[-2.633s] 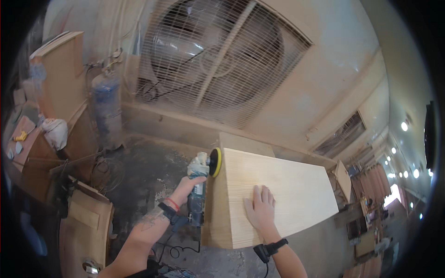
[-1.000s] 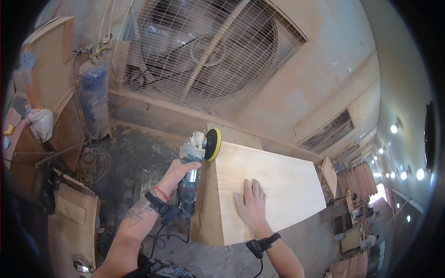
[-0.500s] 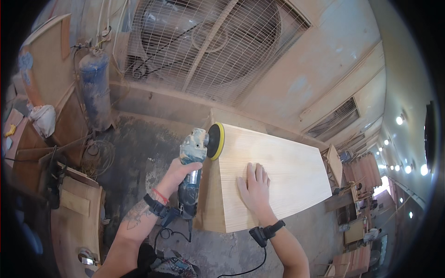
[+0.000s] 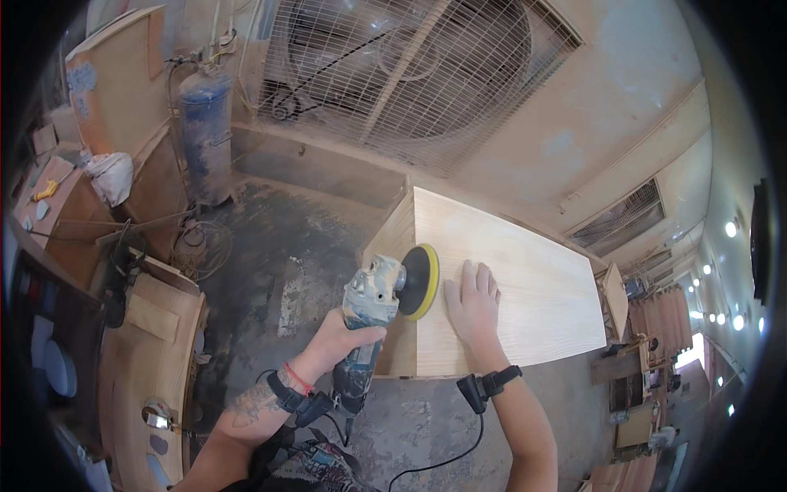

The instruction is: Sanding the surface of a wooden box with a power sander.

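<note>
My left hand (image 4: 340, 339) is wrapped round the body of a dusty angle sander (image 4: 369, 299), its thumb across the front. The sander's round pad (image 4: 421, 281), black with a yellow rim, stands on edge at the left edge of a pale wooden panel (image 4: 516, 287). Whether the pad touches the wood I cannot tell. The panel forms one face of a box-like wooden piece. My right hand (image 4: 475, 305) lies flat on the panel just right of the pad, fingers stretched out and pointing away from me. Dark straps with small devices circle both wrists.
Behind the wooden piece, a large mesh-covered fan (image 4: 402, 74) fills the wall. A dusty blue tank (image 4: 206, 131) stands at the far left, with coiled hose (image 4: 201, 246) below it. Wooden furniture parts (image 4: 152, 328) are at left. A black cable (image 4: 443, 466) hangs from my right wrist device.
The sander has come nearer to me along the panel's left edge, from its far corner toward the middle. My right hand stays flat on the wood. The whole view has shifted.
</note>
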Motion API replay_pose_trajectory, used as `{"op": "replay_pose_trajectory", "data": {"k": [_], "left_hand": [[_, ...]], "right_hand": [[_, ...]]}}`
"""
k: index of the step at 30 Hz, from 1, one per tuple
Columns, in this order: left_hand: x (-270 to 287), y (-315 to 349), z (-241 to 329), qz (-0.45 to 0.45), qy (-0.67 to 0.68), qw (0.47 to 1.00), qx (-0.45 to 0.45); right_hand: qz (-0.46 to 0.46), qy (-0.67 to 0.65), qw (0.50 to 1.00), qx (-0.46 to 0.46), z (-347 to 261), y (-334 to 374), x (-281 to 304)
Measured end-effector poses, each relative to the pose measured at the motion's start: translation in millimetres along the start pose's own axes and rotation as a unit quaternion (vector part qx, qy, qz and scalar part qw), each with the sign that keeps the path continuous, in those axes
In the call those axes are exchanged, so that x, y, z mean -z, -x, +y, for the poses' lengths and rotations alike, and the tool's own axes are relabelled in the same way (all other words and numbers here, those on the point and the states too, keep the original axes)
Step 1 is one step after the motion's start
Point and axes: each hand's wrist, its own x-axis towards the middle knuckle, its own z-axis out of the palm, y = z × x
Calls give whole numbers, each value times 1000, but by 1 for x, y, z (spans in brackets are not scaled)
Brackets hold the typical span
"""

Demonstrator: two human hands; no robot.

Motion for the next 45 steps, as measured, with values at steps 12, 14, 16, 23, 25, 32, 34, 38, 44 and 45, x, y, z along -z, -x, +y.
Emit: {"op": "replay_pose_trajectory", "data": {"k": [12, 14, 16, 23, 25, 32, 34, 38, 44, 45], "left_hand": [[0, 1, 15, -10, -8, 999, 45], [-2, 4, 16, -9, -10, 999, 29], [-3, 4, 17, -7, -12, 1000, 12], [-6, 8, 20, -7, 7, 999, 50], [-5, 8, 14, -5, 7, 998, 58], [2, 9, -18, 30, 35, 995, 91], [8, 8, -30, 36, 41, 994, 96], [22, 6, -62, 63, 41, 989, 125], [49, 0, -114, 88, 64, 980, 168], [54, -1, -121, 96, 75, 977, 174]], "right_hand": [[-27, -14, 999, -11, 0, -79, -18], [-30, -21, 999, -17, 0, -86, -19], [-30, -21, 999, -15, 1, -94, -21], [-28, -11, 999, -12, 3, -108, -17], [-34, -12, 999, -7, 3, -112, -18], [-27, 8, 1000, -4, 14, -115, -22], [-34, 10, 999, -3, 16, -117, -20], [-36, 7, 999, -8, 16, -116, -18], [-65, -2, 998, -23, 18, -115, -11], [-69, 3, 997, -23, 18, -115, -11]]}}
